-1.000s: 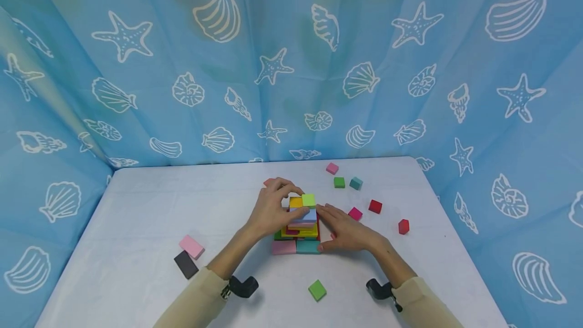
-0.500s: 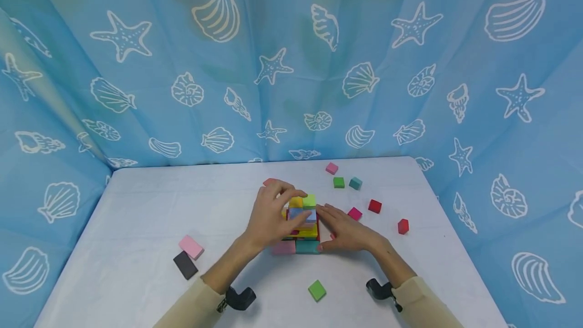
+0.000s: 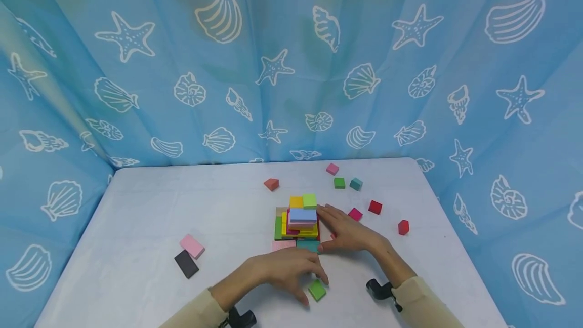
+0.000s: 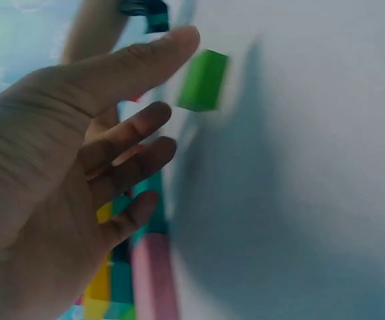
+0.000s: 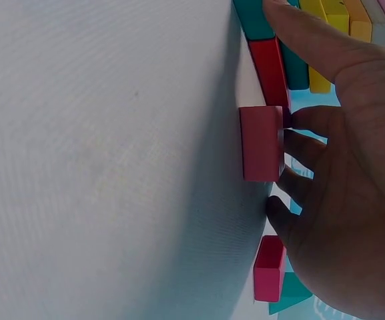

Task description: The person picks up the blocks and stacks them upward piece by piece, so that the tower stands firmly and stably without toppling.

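A stepped stack of coloured blocks (image 3: 302, 215) stands mid-table, with a lime block (image 3: 309, 201) and an orange-yellow one on top. My left hand (image 3: 291, 270) is in front of it, fingers spread and slightly bent round the near side of a loose green block (image 3: 317, 290). In the left wrist view a gap shows between thumb and fingers, and the green block (image 4: 204, 80) lies beyond the thumb tip. My right hand (image 3: 348, 229) rests along the stack's right side, thumb at the teal block (image 5: 251, 20) at its base. A pinkish-red block (image 5: 262, 143) sits by its fingers.
Several loose blocks lie at the back right, among them a red block (image 3: 375, 207) and a green block (image 3: 339, 182). A coral block (image 3: 272, 184) is behind the stack. On the left, a pink block (image 3: 192, 246) lies against a black block (image 3: 186, 264).
My left hand has left the top of the stack and come down toward the front, beside the loose green block. The coral block and the stack's left side now show. My right hand stays put.
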Motion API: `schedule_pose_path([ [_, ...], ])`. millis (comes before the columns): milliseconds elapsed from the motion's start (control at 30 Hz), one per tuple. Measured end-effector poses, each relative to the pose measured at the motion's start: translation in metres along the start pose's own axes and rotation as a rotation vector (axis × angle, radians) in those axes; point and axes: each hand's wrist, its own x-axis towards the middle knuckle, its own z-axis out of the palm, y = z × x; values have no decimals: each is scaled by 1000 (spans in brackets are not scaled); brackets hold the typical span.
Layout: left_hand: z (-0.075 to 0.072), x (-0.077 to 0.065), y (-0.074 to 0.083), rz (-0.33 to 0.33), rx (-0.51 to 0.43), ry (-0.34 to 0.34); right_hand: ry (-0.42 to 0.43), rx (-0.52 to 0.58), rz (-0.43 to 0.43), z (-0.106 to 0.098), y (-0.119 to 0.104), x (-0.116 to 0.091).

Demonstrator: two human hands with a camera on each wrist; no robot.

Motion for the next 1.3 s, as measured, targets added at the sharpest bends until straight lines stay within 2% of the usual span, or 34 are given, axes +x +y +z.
schedule_pose_path([
  [100, 11, 1, -7, 11, 31, 14, -6, 8, -2, 1, 1, 0],
  [300, 27, 3, -15, 13, 59, 112, -4, 7, -13, 0, 1, 1],
  [400, 23, 0, -14, 2, 3, 154, -1, -3, -11, 0, 2, 1],
  [467, 15, -3, -12, 2, -48, 215, 4, -15, -4, 0, 2, 2],
  [567, -4, -11, -9, 19, -148, 392, 9, -31, 9, 1, 2, 3],
  [733, -34, -27, -12, 42, -255, 791, 2, -8, 18, 0, 1, 3],
  [833, -45, -34, -15, 35, -258, 928, -5, 5, 19, 0, 0, 2],
  [967, -53, -35, -22, -6, -209, 1004, -10, -12, 20, 0, 0, 1],
  [1100, -57, -28, -31, -117, -184, 1053, -7, -8, 8, -1, 0, 2],
  [1200, -58, -23, -38, -199, -174, 1045, -7, 4, -1, 0, 0, 1],
  [1300, -56, -18, -44, -249, -154, 1014, -8, 3, -4, 1, 0, 1],
])
